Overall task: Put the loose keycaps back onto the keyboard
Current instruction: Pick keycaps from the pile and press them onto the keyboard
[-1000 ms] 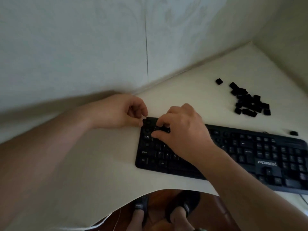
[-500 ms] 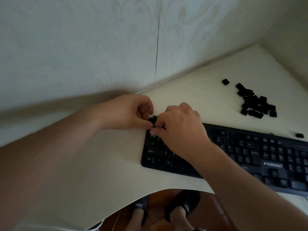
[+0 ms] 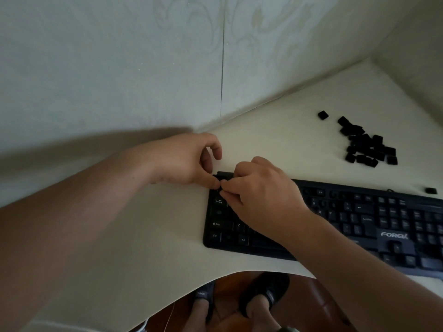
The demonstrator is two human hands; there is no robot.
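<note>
A black keyboard [image 3: 359, 212] lies on the white table, with several key sockets bare in its upper rows. My left hand [image 3: 184, 161] sits at the keyboard's top-left corner, fingers curled, thumb tip pressing on the corner. My right hand [image 3: 261, 195] lies over the left part of the keyboard. Its thumb and forefinger pinch a small black keycap [image 3: 224, 182] right next to my left thumb, mostly hidden by the fingers. A pile of several loose black keycaps [image 3: 366, 144] lies on the table behind the keyboard.
One stray keycap [image 3: 323, 115] lies left of the pile and another [image 3: 430, 190] by the keyboard's far right rear edge. Walls close the table at the back and right. The table's curved front edge [image 3: 167, 271] is near me, with my feet in sandals [image 3: 263, 295] below.
My right hand slid up and left along the keyboard to its top-left corner, where its fingertips now meet my left thumb. My left hand stayed at the corner.
</note>
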